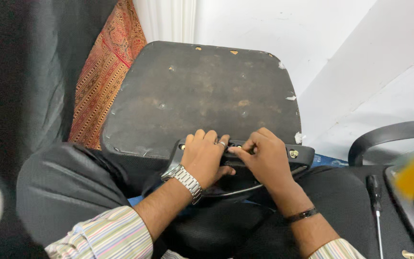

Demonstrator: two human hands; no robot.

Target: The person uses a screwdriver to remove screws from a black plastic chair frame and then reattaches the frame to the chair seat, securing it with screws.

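Both my left hand (206, 156) and right hand (263, 154) curl closed, pinching the black metal bracket (299, 154) against the worn dark chair-seat underside (202, 96) just beyond them; steady fingertip pressure seems wise.

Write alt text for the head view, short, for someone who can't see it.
Seen from above, a person's left hand and right hand press side by side on a black metal bracket fixed along the near edge of an upturned dark chair seat panel. A screwdriver lies to the right, untouched, and a patterned orange cloth sits at left.
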